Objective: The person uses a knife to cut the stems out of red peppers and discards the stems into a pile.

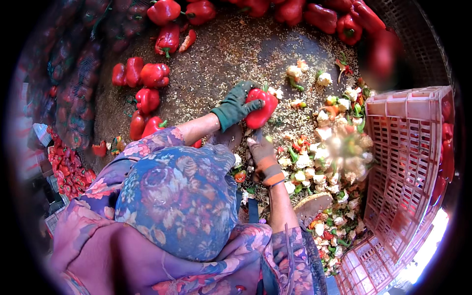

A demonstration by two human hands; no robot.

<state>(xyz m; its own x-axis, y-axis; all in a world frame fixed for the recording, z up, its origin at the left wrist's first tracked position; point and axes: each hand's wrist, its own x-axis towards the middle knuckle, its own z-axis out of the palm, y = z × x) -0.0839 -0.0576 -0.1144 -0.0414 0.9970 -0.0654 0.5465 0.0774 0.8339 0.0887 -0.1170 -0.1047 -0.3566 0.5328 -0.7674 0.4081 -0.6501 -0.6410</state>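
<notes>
My left hand [239,105], in a dark green work glove, grips a red bell pepper [261,112] by its side. The pepper's green stem points away from me. Just below it, my right hand [263,155], in a worn glove with an orange and grey cuff, is closed around what looks like a small knife [257,135]. The short dark blade points up at the pepper's near end; whether it touches is unclear, and the handle is hidden in my fist. A pale seed core [276,93] lies just right of the pepper.
Whole red peppers [147,100] lie to the left, more [320,18] along the far edge. Cut cores and stems [304,162] are heaped right, before a pink plastic crate [403,147]. Seeds cover the brown surface [206,55]. Mesh sacks [79,96] stand left. Blue floral cloth [177,202] bulges between my arms.
</notes>
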